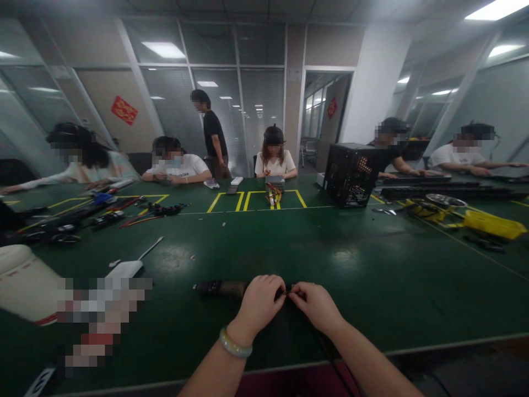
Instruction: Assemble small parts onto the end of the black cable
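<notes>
A dark, elongated tool [229, 289] with a narrow metal tip lies across the green table, tip to the left. It resembles a corded electric screwdriver, though its exact kind is unclear. My left hand [262, 306] curls over its right part, fingers closed, hiding that section. Close by, my right hand [316, 306] pinches at the right end, its fingertips almost meeting those of the left. Whatever lies between the right fingertips is too small to name. A black cord [330, 355] runs from beneath the right hand down over the table's front edge.
On the left are a white container [28, 284] and a screwdriver [151, 248]. Cables and tools [111, 212] lie farther back. A black computer case [349, 175] stands at the back right, near a yellow tray [494, 223]. Several people sit along the far side; one stands.
</notes>
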Motion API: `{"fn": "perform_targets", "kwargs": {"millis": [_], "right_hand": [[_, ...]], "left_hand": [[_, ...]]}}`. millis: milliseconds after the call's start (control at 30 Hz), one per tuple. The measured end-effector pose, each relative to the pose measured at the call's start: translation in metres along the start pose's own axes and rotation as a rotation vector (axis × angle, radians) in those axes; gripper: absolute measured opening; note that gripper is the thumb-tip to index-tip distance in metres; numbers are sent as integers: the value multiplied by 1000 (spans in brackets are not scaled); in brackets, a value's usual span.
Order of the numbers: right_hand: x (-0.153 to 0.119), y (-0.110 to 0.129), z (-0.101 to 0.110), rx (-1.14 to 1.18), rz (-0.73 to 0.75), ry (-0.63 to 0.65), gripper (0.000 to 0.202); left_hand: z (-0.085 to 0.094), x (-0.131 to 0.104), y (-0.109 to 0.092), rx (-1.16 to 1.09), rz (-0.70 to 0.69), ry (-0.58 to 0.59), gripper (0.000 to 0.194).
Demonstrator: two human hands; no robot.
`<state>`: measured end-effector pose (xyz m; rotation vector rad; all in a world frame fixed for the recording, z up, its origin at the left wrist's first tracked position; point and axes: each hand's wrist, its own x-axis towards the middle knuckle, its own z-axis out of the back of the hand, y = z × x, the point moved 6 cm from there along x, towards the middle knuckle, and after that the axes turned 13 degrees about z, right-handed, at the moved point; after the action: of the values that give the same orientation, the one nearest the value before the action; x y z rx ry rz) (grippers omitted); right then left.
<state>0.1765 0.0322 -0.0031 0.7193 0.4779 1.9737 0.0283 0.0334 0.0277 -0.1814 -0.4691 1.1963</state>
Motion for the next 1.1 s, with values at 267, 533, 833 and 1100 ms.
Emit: {"fn": "perform_targets", "kwargs": {"millis": [267,533,833,1100], "right_hand": [[0,3,1,17,3,5,17],[0,2,2,11,-47,20,17],[0,5,4,31,-29,13,18],[0,6,6,20,-8,12,24]], "left_hand": [[0,0,-1,-1,-25,5,8],[-1,0,1,11,-25,13,9],[-2,0,1,-15,-27,-5,6],[-2,0,1,-29,-24,-17,6]]}}
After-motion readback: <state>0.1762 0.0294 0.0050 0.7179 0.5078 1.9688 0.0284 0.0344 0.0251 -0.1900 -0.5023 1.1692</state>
